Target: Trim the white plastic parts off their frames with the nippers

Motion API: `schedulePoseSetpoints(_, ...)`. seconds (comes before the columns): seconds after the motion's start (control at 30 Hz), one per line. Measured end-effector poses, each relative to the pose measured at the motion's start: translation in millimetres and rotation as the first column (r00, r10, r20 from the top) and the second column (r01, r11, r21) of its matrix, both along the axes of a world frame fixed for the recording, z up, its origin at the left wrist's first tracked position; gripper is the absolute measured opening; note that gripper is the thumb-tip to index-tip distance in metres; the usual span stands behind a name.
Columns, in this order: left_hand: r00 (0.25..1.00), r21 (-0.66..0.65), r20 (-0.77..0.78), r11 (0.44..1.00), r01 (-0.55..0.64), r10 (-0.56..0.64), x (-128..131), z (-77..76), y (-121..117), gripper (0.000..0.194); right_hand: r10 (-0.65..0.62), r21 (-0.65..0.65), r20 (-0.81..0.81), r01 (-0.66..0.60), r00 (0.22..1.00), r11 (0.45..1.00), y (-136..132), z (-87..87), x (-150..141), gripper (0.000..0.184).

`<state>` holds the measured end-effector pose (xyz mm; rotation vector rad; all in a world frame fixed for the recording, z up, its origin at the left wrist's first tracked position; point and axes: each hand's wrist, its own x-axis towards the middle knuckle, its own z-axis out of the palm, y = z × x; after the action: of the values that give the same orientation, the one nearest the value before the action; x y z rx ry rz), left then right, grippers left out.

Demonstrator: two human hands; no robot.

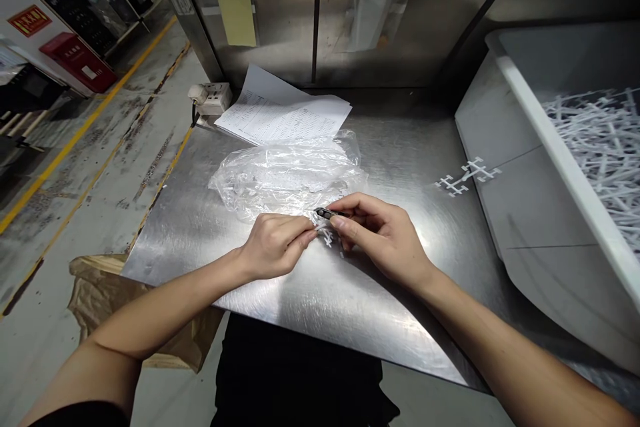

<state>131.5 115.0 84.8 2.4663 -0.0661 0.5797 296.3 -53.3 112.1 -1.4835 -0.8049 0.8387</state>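
Observation:
My left hand (277,243) is closed, its thumb and forefinger pinching a small branched white plastic sprue (327,237). My right hand (383,233) grips a small dark metal tool that looks like a nail clipper (325,213); its tip meets the sprue close to my left fingertips. Part of the sprue is hidden by my fingers. Just beyond both hands lies a crumpled clear plastic bag (287,173), with small whitish pieces that I cannot make out clearly.
A large grey-white bin (525,193) full of white sprues (600,147) stands on the right. One loose sprue (467,177) lies beside it. Printed sheets (290,113) and a power socket (214,99) sit at the back of the metal table (195,213). A brown paper bag (115,293) is below left.

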Motion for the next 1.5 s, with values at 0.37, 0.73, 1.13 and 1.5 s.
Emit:
schedulePoseSetpoints(0.37, 0.998, 0.092, 0.068, 0.996, -0.011, 0.005, 1, 1.5, -1, 0.026, 0.034, 0.014, 0.089, -0.036, 0.995, 0.999, -2, -1.8, -4, 0.018)
schedulePoseSetpoints(0.73, 0.996, 0.088, 0.094, 0.996, -0.009, 0.000, 2, -1.2, 1, 0.021, 0.053, 0.053, 0.153, -0.062, 0.987, 0.997, -3, -3.3, -3, 0.018)
schedulePoseSetpoints(1.13, 0.990, 0.175, 0.143, 0.983, -0.047, 0.022, 2, -2.1, -3, 0.026, 0.032, 0.054, 0.122, -0.039, 0.992, 0.998, -1, -6.9, -9, 0.018)
schedulePoseSetpoints(1.5, 0.993, 0.341, 0.110, 0.938, -0.067, 0.031, 4, 0.2, -6, 0.027, -0.034, -0.049, -0.092, 0.030, 0.995, 0.998, 5, -11.4, -11, 0.038)
